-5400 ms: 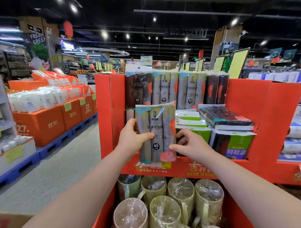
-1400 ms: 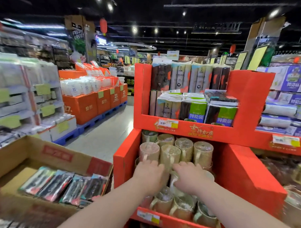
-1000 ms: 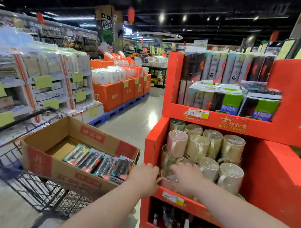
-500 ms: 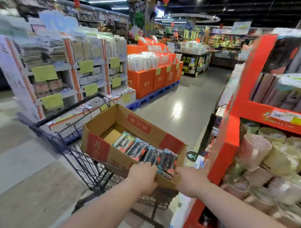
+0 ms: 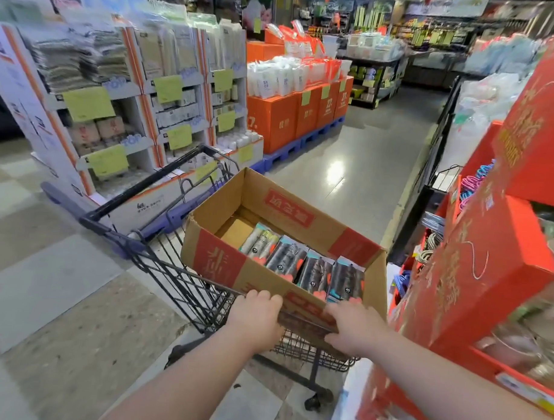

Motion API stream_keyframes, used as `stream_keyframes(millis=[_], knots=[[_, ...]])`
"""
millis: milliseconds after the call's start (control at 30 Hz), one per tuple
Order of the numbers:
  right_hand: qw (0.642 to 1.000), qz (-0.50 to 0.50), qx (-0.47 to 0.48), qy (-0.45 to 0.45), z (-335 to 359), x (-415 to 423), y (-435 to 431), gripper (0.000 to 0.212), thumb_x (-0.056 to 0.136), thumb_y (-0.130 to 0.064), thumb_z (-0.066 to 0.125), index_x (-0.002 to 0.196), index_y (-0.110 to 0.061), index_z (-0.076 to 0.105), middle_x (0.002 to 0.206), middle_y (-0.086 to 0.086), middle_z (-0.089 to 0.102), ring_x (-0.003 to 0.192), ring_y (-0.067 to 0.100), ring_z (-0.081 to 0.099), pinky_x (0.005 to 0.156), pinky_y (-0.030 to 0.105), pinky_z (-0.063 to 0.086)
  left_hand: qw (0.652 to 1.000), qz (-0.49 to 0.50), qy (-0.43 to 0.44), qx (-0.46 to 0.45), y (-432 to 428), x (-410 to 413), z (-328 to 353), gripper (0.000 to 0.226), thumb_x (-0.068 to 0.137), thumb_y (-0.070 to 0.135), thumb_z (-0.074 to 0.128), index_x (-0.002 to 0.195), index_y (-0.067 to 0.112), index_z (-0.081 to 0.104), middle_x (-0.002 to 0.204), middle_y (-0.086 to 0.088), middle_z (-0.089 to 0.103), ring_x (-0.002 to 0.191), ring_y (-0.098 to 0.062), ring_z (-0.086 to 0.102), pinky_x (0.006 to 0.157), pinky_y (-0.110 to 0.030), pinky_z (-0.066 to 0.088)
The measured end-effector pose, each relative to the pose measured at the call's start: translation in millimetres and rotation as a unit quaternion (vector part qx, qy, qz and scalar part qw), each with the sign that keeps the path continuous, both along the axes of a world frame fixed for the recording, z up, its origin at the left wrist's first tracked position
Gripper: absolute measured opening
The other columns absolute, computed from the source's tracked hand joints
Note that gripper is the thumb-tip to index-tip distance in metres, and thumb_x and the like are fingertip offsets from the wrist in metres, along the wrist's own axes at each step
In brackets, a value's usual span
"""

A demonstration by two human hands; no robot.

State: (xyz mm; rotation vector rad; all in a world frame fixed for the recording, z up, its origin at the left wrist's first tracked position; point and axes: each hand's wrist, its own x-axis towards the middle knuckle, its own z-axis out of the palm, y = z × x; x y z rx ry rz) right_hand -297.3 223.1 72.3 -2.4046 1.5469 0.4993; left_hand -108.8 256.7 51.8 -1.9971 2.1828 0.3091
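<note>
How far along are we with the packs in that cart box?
Done: the far end of the cardboard box shows bare floor, so it looks part-emptied. In hand: the left hand and right hand grip the shopping cart rim at the box's near wall; neither holds a pack. Left: four packs lie in the box, beside the red display stand.

Numbers mark the goods in a store aisle

A black disc reading 45 stands on each of four packs [image 5: 314, 272] in the cardboard box [image 5: 217, 264] on the cart [image 5: 185, 288]; the box's red panels bear characters too blurred to read. Orange cartons [image 5: 272, 121] across the aisle show white figures ending in 7. Blue letters on the white shelf units [image 5: 129, 90] look like "TOP". Gold characters on the red display stand [image 5: 487, 264] and the yellow-green cards [image 5: 88, 104] are illegible.
</note>
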Motion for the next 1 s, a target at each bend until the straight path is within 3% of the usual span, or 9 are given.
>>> stream_keyframes(millis=[233,433,533,667,767,1000], knots=[[0.999,-0.043,0.019,-0.005,-14,-2,-48,0.057,0.091,-0.041,0.053,0.143,-0.029,0.034,0.141,0.003,0.047,0.127,0.027,0.048,0.102,0.037,0.038,1.000,-0.010,-0.001,-0.006,-35,15,-8,0.050,0.090,0.045,0.051,0.132,0.019,0.042,0.128,-0.006,0.050,0.121,-0.028,0.044,0.102,-0.043,0.037],[0.997,-0.057,0.051,-0.026,-41,9,-111,0.047,0.089,-0.041,0.054,0.133,-0.028,0.044,0.134,0.001,0.052,0.121,0.027,0.051,0.098,0.040,0.044,1.000,0.000,-0.016,0.004,-92,32,-8,0.053,0.090,0.047,0.051,0.135,0.020,0.041,0.137,-0.006,0.047,0.128,-0.028,0.041,0.108,-0.045,0.033],[0.996,-0.058,0.071,-0.022,-56,10,-147,0.044,0.089,-0.039,0.053,0.131,-0.025,0.045,0.130,0.002,0.052,0.119,0.027,0.052,0.094,0.042,0.046,0.999,-0.007,-0.033,0.023,-130,35,-13,0.053,0.091,0.044,0.050,0.136,0.018,0.040,0.139,-0.007,0.046,0.128,-0.029,0.040,0.107,-0.046,0.035],[0.990,-0.084,0.108,-0.022,-79,-1,-192,0.053,0.091,-0.037,0.052,0.141,-0.023,0.038,0.141,0.003,0.046,0.125,0.028,0.048,0.099,0.042,0.044,0.997,-0.024,-0.054,0.059,-182,35,-28,0.059,0.091,0.045,0.049,0.142,0.018,0.035,0.146,-0.006,0.039,0.135,-0.027,0.035,0.110,-0.046,0.032],[0.985,-0.108,0.138,-0.012,-96,-13,-219,0.059,0.089,-0.046,0.057,0.140,-0.022,0.038,0.140,0.003,0.046,0.125,0.026,0.049,0.098,0.039,0.044,0.994,-0.022,-0.064,0.089,-214,33,-44,0.062,0.090,0.047,0.049,0.143,0.019,0.034,0.145,-0.007,0.040,0.134,-0.028,0.036,0.110,-0.045,0.033],[0.968,-0.156,0.196,0.005,-141,-39,-264,0.049,0.089,-0.042,0.054,0.133,-0.026,0.043,0.138,0.002,0.046,0.125,0.026,0.047,0.099,0.039,0.043,0.981,-0.019,-0.069,0.180,-268,29,-84,0.055,0.089,0.044,0.050,0.137,0.018,0.040,0.145,-0.010,0.038,0.135,-0.032,0.032,0.110,-0.043,0.032]])
